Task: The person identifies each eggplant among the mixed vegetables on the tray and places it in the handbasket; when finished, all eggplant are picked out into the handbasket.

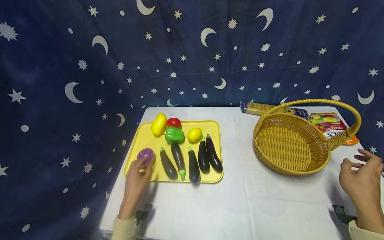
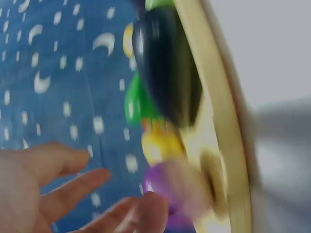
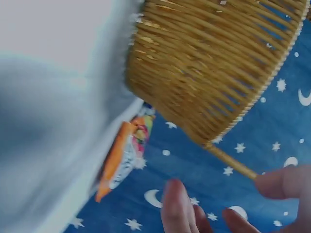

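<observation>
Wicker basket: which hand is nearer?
Right. The right hand is just to the right of the wicker basket; the left hand is well to its left, at the purple vegetable on the yellow tray.

In front of you there are five eggplants (image 1: 193,165), one green pepper (image 1: 174,135), one lemon (image 1: 195,135), one yellow mango (image 1: 159,124), one red fruit (image 1: 174,123) and one purple onion (image 1: 146,154): ten pieces of produce altogether. You also have one tray (image 1: 155,144), one basket (image 1: 283,146), one long packet (image 1: 259,109) and one printed bag (image 1: 328,122).
</observation>
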The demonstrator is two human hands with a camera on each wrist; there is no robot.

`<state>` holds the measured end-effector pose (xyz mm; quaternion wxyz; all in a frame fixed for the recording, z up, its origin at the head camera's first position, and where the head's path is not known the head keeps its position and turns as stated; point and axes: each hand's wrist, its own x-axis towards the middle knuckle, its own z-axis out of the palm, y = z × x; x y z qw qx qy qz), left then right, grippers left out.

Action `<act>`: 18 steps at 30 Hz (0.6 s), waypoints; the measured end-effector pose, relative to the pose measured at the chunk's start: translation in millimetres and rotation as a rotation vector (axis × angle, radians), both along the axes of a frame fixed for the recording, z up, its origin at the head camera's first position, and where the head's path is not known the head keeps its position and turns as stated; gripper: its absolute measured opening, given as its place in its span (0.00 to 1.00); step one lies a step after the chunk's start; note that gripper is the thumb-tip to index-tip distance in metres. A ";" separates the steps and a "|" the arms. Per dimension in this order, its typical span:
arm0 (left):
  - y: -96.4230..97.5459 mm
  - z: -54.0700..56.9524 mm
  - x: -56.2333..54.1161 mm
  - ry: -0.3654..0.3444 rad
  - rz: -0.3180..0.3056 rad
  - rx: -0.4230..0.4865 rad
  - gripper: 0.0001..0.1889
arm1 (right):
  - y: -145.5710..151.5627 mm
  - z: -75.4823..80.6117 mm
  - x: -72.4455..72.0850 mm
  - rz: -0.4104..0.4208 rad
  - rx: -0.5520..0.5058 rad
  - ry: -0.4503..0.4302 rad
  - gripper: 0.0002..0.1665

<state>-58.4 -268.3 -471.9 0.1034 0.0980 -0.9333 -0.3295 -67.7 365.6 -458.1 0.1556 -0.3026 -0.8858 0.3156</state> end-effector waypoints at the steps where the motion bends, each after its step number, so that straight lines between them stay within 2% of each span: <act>1: -11.7 1.6 0.9 0.017 0.039 0.005 0.24 | 3.0 -1.5 -1.9 0.002 -0.026 -0.051 0.39; 4: -47.0 -0.9 0.5 0.022 0.140 0.007 0.24 | 9.6 -6.0 -6.9 0.035 -0.064 -0.123 0.42; 6: -67.7 -8.4 -2.0 -0.034 0.172 0.009 0.27 | 12.2 -7.1 -9.6 0.056 -0.073 -0.134 0.43; 9: -89.2 -22.9 -6.3 -0.168 0.165 0.015 0.32 | 14.5 -8.4 -11.1 0.086 -0.077 -0.131 0.45; 13: -100.9 -33.7 -11.0 -0.271 0.153 0.035 0.36 | 15.9 -10.4 -14.6 0.146 -0.088 -0.118 0.45; 18: -104.5 -29.8 -15.3 -0.286 0.130 0.047 0.38 | 16.7 -16.2 -20.2 0.222 -0.130 -0.131 0.45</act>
